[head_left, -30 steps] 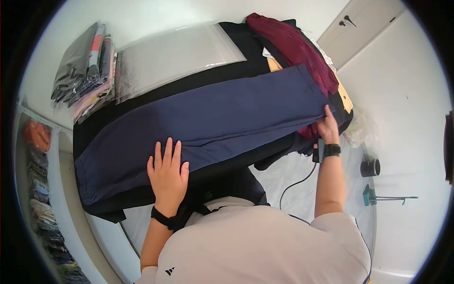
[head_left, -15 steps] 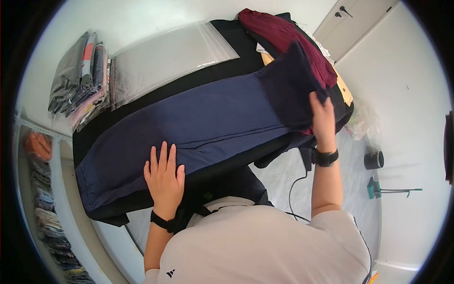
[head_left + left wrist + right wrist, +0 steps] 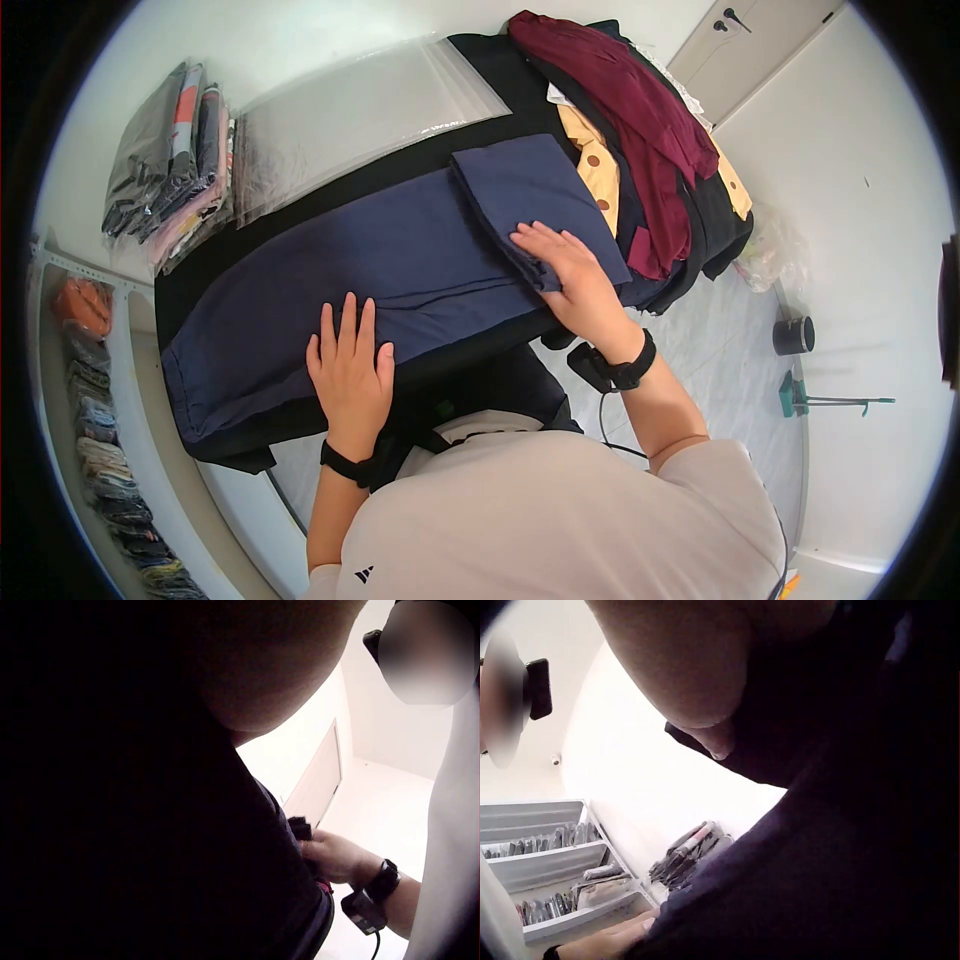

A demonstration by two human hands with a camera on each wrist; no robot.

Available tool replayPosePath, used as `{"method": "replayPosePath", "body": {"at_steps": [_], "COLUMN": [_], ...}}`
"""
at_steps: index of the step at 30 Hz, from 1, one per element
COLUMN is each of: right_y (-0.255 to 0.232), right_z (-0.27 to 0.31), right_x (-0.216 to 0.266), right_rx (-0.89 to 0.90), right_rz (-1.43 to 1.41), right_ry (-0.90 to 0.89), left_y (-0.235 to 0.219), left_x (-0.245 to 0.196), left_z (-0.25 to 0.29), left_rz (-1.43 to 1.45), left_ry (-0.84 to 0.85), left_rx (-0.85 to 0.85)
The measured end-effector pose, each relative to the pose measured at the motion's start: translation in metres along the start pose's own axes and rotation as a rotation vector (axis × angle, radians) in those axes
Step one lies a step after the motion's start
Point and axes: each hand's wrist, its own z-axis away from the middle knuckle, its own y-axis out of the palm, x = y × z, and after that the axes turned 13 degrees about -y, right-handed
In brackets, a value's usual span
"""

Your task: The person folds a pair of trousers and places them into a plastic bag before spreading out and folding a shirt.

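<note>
Navy trousers (image 3: pixel 360 240) lie lengthwise along the black-covered tabletop (image 3: pixel 502 66), one end (image 3: pixel 545 190) turned back on itself. My left hand (image 3: pixel 350 385) rests spread on the near edge; my right hand (image 3: pixel 585 292) lies across the turned-back end, fingers extended. I judge the cloth soft, light, hardly slippery and not fragile, though prone to rumple, so I'd take that end by its edge, all layers together.

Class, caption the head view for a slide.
The left hand rests on a navy garment, the right hand on its folded-over end; clear bags lie beyond.
</note>
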Motion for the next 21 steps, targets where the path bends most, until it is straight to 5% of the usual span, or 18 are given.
{"method": "replayPosePath", "body": {"at_steps": [3,21], "right_y": [0.023,0.035], "right_z": [0.006,0.007], "right_x": [-0.002,0.009], "right_rx": [0.124,0.136], "right_rz": [0.049,0.214], "right_ry": [-0.009,-0.066], "left_y": [0.000,0.002], "left_x": [0.000,0.000], "left_z": [0.000,0.001], "left_rz": [0.003,-0.009], "left_ry": [-0.002,-0.001], "left_rx": [0.001,-0.019]}}
